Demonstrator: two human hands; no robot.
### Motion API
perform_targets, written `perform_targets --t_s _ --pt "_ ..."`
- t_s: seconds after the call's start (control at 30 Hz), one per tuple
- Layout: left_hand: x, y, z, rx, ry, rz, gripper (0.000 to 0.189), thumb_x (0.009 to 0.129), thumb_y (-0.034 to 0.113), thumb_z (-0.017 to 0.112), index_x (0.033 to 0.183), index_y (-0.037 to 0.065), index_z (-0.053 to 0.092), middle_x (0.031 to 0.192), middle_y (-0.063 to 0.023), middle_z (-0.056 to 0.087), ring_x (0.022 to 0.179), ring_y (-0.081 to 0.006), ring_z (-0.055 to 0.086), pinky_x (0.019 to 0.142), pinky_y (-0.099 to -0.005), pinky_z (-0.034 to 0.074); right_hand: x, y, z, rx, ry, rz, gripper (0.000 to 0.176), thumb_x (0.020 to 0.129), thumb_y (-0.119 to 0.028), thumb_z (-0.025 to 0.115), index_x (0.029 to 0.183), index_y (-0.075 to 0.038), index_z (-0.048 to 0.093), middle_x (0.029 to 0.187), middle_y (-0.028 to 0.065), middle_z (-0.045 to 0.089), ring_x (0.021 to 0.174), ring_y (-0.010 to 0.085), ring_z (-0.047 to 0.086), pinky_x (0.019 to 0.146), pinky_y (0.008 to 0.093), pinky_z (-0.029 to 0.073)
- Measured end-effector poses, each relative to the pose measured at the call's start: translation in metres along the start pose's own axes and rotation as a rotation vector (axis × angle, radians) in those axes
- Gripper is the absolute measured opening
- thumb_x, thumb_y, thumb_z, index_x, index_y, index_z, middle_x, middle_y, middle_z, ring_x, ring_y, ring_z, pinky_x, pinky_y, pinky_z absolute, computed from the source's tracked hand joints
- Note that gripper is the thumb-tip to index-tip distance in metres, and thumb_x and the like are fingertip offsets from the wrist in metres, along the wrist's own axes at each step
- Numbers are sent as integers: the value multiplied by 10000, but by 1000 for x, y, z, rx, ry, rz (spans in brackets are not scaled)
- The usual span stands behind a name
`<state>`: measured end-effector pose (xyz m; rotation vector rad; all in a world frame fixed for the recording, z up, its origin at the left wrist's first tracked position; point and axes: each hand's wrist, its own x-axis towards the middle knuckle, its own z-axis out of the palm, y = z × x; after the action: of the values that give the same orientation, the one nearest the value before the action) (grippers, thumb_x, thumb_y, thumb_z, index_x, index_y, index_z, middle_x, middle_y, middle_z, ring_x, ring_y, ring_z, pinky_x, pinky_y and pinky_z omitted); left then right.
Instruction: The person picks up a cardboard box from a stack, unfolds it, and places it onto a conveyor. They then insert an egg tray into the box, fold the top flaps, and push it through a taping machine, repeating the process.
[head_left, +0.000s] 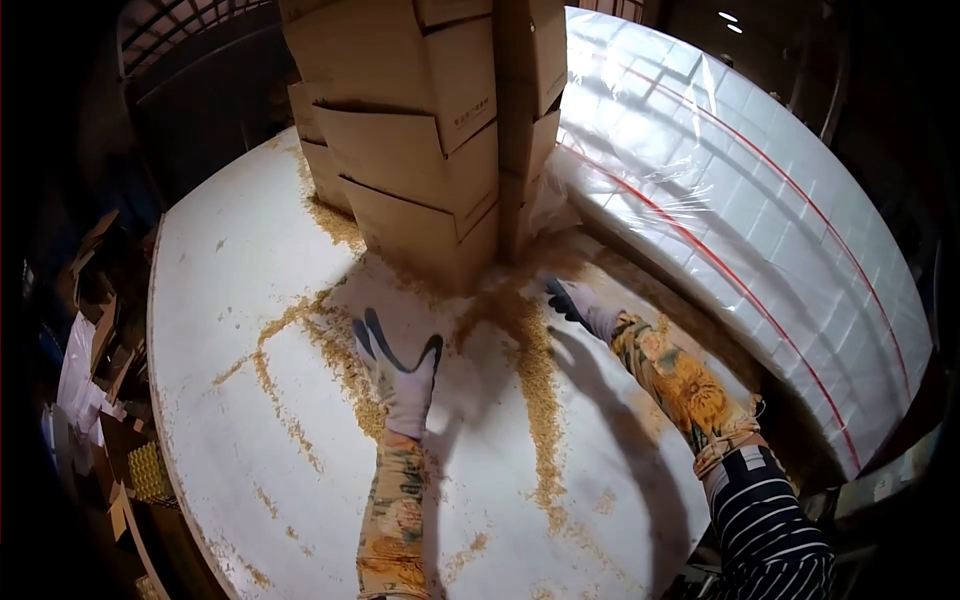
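Left hand (400, 378): gloved, opened wide, fingers splayed forward, nothing held. Right hand (575, 302): gloved, fingers partly extended and turned inward; no object is seen in it, though whether anything is held in the palm cannot be told. Brown loose material (505, 308): blurred, spread crosswise between and just ahead of the hands, its bulk judged nearer the right. Pale shavings (541, 410): strewn in streaks on a white surface (480, 450), the longest running back toward the wearer. Stack of cardboard boxes (425, 190): stood upright beyond the material, long axis vertical, base ahead of the hands. Film-wrapped block (760, 200): placed to the right, marked with red lines.
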<state>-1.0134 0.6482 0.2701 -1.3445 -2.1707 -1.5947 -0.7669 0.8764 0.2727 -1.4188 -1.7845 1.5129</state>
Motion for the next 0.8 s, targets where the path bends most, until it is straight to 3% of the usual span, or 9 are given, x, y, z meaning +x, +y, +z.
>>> perform_targets --t_s 0.07,0.17,0.27,0.37,0.43,0.63,0.67,0.73,0.8 --pt "37 -4 21 46 38 97 1041 721 385 824 1536 109 238 1547 -294 193 1426 -447 202 1156 -509 219 45 3 6 -101 -9 -10 545 916 -575 540 1163 -104 661 912 68 634 776 153 547 623 281 422" --pt "82 8 44 37 57 203 1046 717 265 844 1535 97 215 1531 -267 240 1438 -414 202 1167 -475 257 115 25 15 -155 319 -29 522 962 -454 511 1183 0 641 1132 219 661 1138 361 583 970 351 434" --pt "118 2 86 -114 76 176 1051 711 286 853 1539 146 221 1524 -292 231 1429 -440 217 1146 -488 304 183 59 -3 -223 395 -235 485 997 -387 471 1298 -19 571 1256 201 617 1191 356 557 985 349 433" --pt "148 -10 130 -128 82 99 1112 678 458 843 1538 142 212 1544 -297 198 1423 -474 190 1156 -574 187 236 59 -22 393 410 -43 419 1028 -286 425 1362 -46 505 1335 121 575 1180 253 572 963 292 447" --pt "156 -15 154 -55 125 200 1118 666 475 848 1533 137 228 1536 -283 229 1407 -471 226 1158 -557 202 276 72 -60 478 217 72 531 988 -541 389 1335 -158 512 1369 46 523 1202 233 494 972 359 415" --pt "160 -41 189 -253 326 466 967 718 290 860 1498 121 316 1468 -240 345 1355 -370 384 1105 -439 381 254 5 -27 583 447 -151 675 969 -642 260 1428 -171 412 1415 84 498 1260 293 464 1052 410 351" --pt "154 -31 185 -210 326 447 919 710 246 822 1446 -11 336 1412 -214 444 1335 -370 385 1111 -411 356 331 49 -76 124 300 -283 656 977 -620 244 1445 -186 395 1449 64 460 1301 278 426 1075 441 321" --pt "151 -36 182 -170 374 464 863 700 269 833 1381 -29 395 1350 -224 482 1259 -372 460 1056 -411 408 476 133 -168 -832 275 -719 622 993 -576 211 1478 -216 361 1517 24 383 1385 248 351 1122 503 263" --pt "149 -45 181 -128 425 485 812 690 292 845 1315 -47 454 1288 -235 521 1183 -374 536 1001 -412 460 480 132 -130 -505 199 -952 603 1008 -529 222 1488 -184 344 1522 48 376 1397 264 332 1141 525 232"
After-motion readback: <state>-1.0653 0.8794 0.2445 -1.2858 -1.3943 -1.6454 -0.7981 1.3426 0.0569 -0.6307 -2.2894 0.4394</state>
